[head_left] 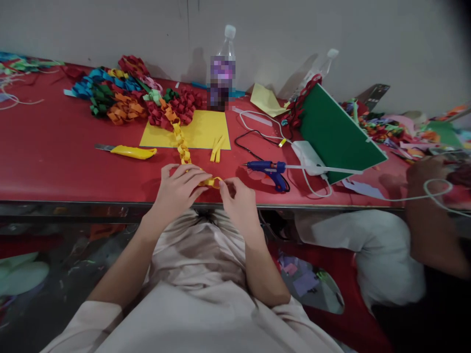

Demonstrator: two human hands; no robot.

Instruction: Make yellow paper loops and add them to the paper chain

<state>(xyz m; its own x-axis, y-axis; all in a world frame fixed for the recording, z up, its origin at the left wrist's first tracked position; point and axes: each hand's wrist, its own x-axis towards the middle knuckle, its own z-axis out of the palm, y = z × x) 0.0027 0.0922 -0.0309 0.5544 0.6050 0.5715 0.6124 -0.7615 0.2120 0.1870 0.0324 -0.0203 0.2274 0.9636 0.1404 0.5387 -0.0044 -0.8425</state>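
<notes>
A yellow paper chain (180, 142) runs from the coloured pile down to the table's front, passing under my left hand (182, 184). That hand lies over the chain with its fingers bent and close together, covering part of it. At the chain's near end, my right hand (240, 198) pinches the last yellow loop between thumb and finger. Behind my hands lies a yellow paper sheet (208, 125) with a few cut yellow strips (217, 148) at its corner. Right of my right hand rests a blue glue gun (268, 169) with a glue stick in its back.
A yellow-handled knife (134, 152) lies to the left, blade showing. Behind it is a pile of coloured paper chains (125, 93). A bottle (222, 68) stands by the wall. A green board (336, 130) leans beside a white power strip (309, 157). A co-worker's arm (427, 215) is at right.
</notes>
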